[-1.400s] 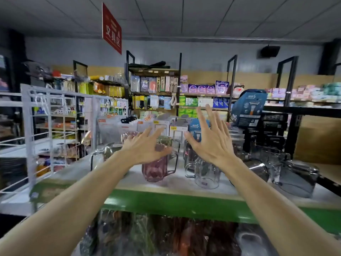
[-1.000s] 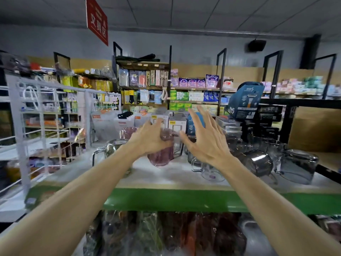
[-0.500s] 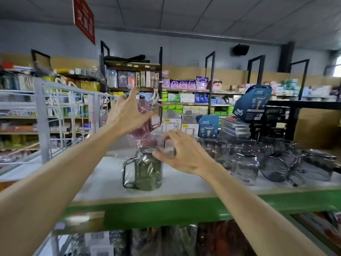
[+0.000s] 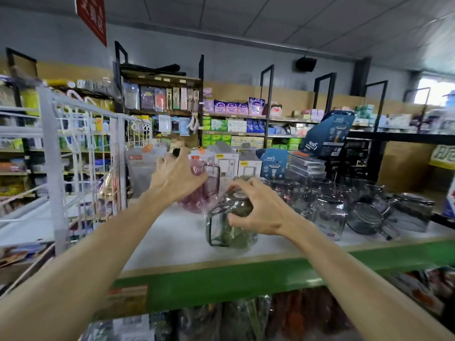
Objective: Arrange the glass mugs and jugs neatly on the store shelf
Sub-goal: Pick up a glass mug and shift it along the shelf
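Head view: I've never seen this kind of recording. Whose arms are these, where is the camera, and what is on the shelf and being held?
No machine here: a person's two bare hands, filmed by a camera worn on the head, looking forward and down. The left hand grips a pink-tinted glass mug. The right hand grips the top of a green-tinted, plastic-wrapped glass mug standing on the white shelf with a green front edge. Clear glass jugs crowd the right.
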Available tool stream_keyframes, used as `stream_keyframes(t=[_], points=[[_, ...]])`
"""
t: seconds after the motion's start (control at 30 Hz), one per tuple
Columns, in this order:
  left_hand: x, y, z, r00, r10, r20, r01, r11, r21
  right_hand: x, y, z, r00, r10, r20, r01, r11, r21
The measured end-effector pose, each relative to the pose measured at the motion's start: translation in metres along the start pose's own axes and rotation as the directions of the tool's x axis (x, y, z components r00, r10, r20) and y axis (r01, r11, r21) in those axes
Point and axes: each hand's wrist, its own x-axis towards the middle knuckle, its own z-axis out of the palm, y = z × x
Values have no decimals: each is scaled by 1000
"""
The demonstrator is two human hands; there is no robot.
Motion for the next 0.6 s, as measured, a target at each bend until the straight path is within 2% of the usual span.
stream_keyframes(t=[0.17,0.3,0.4,0.47,0.53,0.6], points=[[-20,11,29,994,-32,109,26,998,58,-14,21,-6,992,100,-77,-96,994,56],[-26,11,41,989,-56,134,39,991,129,-20,27,-7,970,179,-166,-150,973,173],[-27,13,39,986,-84,144,53,977,207,-18,33,-5,935,288,-209,-204,916,346],[-31,16,35,999,-37,40,27,972,232,-15,35,-3,897,381,-224,-228,833,504],[-37,22,33,986,75,-149,-67,996,59,-12,35,-2,870,443,-215,-221,742,633],[-46,32,31,967,112,-228,-177,941,-289,-10,35,-2,855,484,-186,-172,604,779]])
